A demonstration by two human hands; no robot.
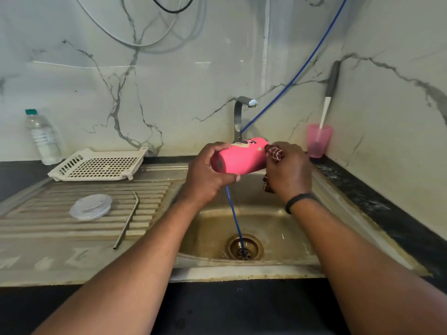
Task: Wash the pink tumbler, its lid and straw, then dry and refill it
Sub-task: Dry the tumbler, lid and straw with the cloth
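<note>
The pink tumbler (242, 157) with a bear face lies on its side in the air above the sink (263, 228), base towards the left. My left hand (208, 177) grips its base end. My right hand (289, 170) holds a red-and-white checked cloth (274, 152) pressed into the tumbler's mouth; more cloth hangs below the hand. The clear lid (91, 207) lies on the ribbed drainboard at the left. The bent metal straw (127, 220) lies beside it on the drainboard.
A chrome tap (242, 112) stands behind the tumbler. A blue hose (235, 218) runs down into the drain. A white perforated tray (101, 164) and a water bottle (43, 139) stand at the left. A pink cup with a brush (318, 140) is in the right corner.
</note>
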